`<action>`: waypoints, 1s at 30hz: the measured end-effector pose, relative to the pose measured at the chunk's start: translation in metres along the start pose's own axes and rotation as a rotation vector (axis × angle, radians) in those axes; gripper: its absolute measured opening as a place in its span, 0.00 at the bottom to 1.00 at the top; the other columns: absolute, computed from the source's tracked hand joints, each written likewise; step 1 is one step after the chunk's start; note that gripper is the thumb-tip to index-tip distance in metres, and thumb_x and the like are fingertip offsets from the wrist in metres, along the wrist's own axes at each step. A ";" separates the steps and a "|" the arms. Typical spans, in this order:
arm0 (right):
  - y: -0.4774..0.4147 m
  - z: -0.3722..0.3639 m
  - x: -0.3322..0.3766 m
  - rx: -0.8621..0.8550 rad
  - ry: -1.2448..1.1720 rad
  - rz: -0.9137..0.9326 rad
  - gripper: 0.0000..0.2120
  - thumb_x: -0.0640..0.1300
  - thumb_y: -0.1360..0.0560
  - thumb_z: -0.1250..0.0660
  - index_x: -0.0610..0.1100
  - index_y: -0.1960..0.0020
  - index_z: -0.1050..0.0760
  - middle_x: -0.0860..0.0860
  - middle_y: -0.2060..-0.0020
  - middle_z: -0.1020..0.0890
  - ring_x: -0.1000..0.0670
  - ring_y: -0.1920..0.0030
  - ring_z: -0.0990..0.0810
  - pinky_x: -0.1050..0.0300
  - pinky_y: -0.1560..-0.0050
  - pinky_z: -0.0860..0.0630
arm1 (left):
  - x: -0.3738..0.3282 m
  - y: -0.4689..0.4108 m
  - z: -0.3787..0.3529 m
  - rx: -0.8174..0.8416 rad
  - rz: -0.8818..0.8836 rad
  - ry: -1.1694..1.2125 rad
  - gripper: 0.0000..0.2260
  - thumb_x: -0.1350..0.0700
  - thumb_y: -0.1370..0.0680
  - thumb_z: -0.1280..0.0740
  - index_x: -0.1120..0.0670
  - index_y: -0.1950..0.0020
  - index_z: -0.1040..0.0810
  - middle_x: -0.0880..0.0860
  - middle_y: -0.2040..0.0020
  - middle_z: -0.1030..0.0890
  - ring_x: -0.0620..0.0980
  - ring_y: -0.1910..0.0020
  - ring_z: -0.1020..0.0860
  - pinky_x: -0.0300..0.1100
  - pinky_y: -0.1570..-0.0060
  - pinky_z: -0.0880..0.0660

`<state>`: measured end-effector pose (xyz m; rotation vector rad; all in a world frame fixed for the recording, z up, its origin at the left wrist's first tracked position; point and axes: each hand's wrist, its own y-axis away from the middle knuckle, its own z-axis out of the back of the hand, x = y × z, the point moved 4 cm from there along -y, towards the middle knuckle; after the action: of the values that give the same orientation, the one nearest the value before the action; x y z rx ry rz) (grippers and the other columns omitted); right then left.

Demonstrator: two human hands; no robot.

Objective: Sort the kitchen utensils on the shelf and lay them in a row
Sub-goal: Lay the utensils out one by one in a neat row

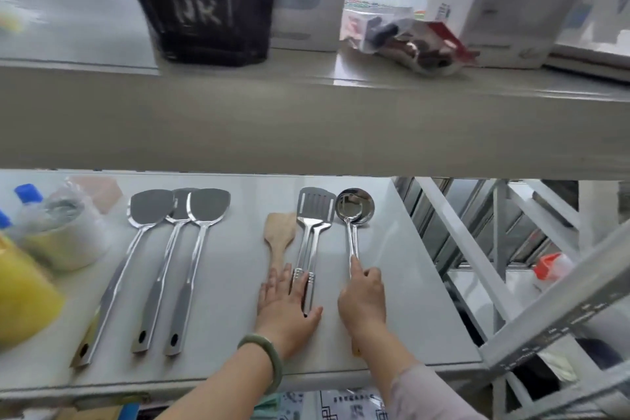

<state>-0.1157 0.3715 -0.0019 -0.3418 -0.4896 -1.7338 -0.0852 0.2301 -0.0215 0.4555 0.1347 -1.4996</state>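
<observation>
Utensils all sit on the white lower shelf point(238, 283) in the head view, handles pointing at the person. Three shiny steel solid spatulas point(180, 215) lie side by side on the left part, blades overlapping a bit. Further right there's a small light wooden spatula point(280, 232), then a steel slotted turner point(315, 211) touching it, then a round steel ladle point(354, 208) just beside that. Left hand point(289, 307), green jade-looking bangle point(264, 358) on the wrist, lies flat with fingers spread over the handles of the wooden spatula and slotted turner. Right hand point(363, 300) is curled around the ladle handle, index finger stretched along it. Black mesh basket point(201, 7) sits on the upper shelf, pretty blurry
</observation>
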 end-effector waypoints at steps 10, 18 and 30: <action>-0.042 0.041 -0.062 0.007 0.082 0.011 0.31 0.37 0.25 0.44 0.45 0.24 0.48 0.42 0.39 0.32 0.42 0.40 0.29 0.53 0.38 0.31 | -0.060 -0.015 -0.026 -0.041 0.073 -0.007 0.30 0.42 0.22 0.48 0.47 0.24 0.56 0.52 0.22 0.57 0.55 0.24 0.62 0.52 0.26 0.63; -0.044 0.052 -0.044 -0.188 0.160 0.221 0.23 0.40 0.27 0.40 0.42 0.32 0.32 0.41 0.37 0.29 0.40 0.37 0.33 0.47 0.33 0.35 | -0.090 -0.018 -0.026 -0.029 0.070 0.112 0.22 0.52 0.19 0.52 0.48 0.24 0.49 0.51 0.22 0.52 0.55 0.23 0.58 0.52 0.25 0.61; -0.037 0.017 -0.008 0.060 -0.058 0.110 0.09 0.45 0.30 0.37 0.40 0.56 0.26 0.41 0.56 0.19 0.42 0.58 0.23 0.58 0.61 0.34 | -0.077 -0.028 0.003 -0.112 0.094 0.248 0.17 0.56 0.24 0.42 0.55 0.35 0.34 0.58 0.41 0.25 0.60 0.44 0.24 0.48 0.46 0.28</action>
<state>-0.1502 0.3933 0.0037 -0.3709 -0.5537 -1.6027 -0.1196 0.3000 0.0028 0.5494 0.3854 -1.3321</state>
